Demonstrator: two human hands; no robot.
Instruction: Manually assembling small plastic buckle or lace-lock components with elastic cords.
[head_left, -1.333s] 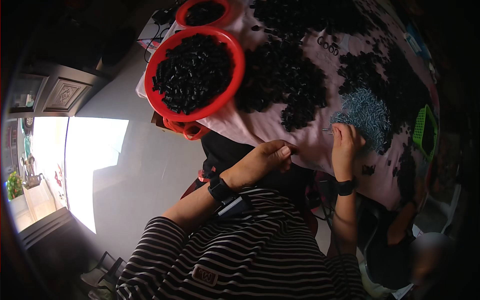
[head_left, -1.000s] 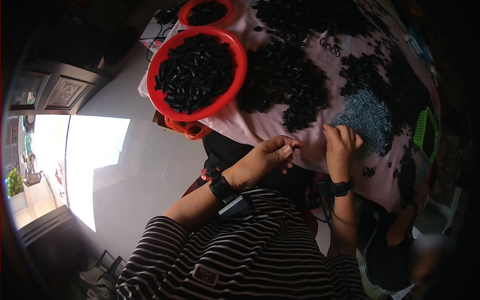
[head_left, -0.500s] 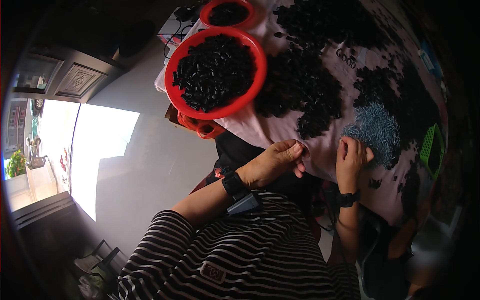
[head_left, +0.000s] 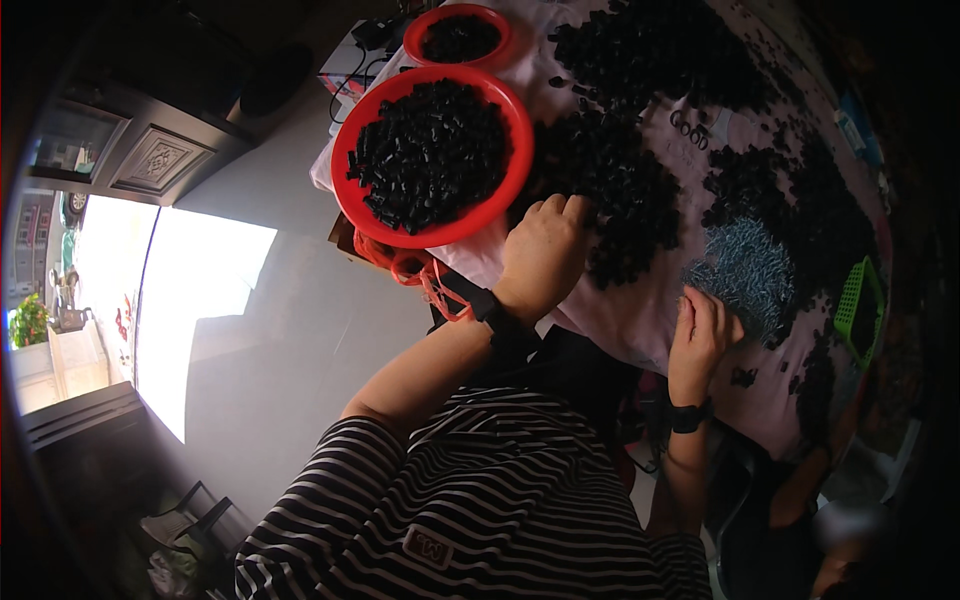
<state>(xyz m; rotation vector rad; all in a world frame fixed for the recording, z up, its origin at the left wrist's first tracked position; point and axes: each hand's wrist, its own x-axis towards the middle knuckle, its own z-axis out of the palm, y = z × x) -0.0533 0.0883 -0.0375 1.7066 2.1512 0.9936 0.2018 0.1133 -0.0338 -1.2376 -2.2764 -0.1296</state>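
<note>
My left hand (head_left: 546, 252) is over the near left edge of a heap of small black plastic parts (head_left: 622, 190), beside a large red bowl (head_left: 522, 150) filled with similar black pieces. Its back faces up and the fingers curl down; the fingertips and anything in them are hidden. At the near edge of a pile of small silvery-blue screws (head_left: 748, 275) rests my right hand (head_left: 703, 335). Thumb and fingers are drawn together there, and what they pinch is too small to make out.
Pink cloth (head_left: 650, 320) covers the table. A smaller red bowl (head_left: 410, 38) of black pieces stands behind the large one. More black parts (head_left: 665, 50) spread across the back and right. A green basket (head_left: 862, 310) sits at right. Another person's arm (head_left: 800, 485) shows at lower right.
My left hand has moved forward from the table's near edge to the black heap, turning its back upward. My right hand has stayed by the screws, shifting only slightly.
</note>
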